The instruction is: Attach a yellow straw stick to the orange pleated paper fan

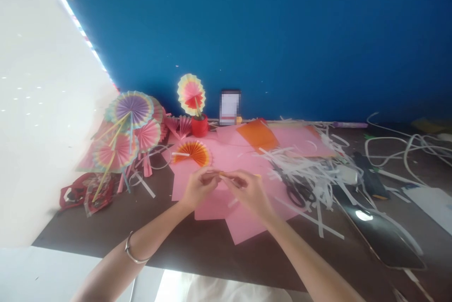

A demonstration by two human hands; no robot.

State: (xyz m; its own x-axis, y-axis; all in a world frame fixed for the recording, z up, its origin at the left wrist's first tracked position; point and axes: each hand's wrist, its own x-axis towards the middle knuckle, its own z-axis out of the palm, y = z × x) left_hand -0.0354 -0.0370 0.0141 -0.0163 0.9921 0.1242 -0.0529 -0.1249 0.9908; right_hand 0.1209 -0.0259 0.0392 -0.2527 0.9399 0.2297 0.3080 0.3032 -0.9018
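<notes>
My left hand [205, 186] and my right hand [249, 191] meet above the pink paper sheets [243, 229], fingertips pinched together. Between them is a small, thin orange-brown piece [221, 174], too blurred and covered to name its kind. A bracelet circles my left forearm. Just beyond my left hand lies an orange pleated paper fan [193, 153] with a white strip on it. An orange paper square [257, 135] rests on the pink sheets farther back.
Finished paper fans [132, 109] pile up at left, beside a red plastic packet [100, 191]. A red pot [199, 126] holds another fan. Right of my hands are white paper strips [318, 175], scissors [298, 196], a black phone [384, 234] and white cables [409, 144].
</notes>
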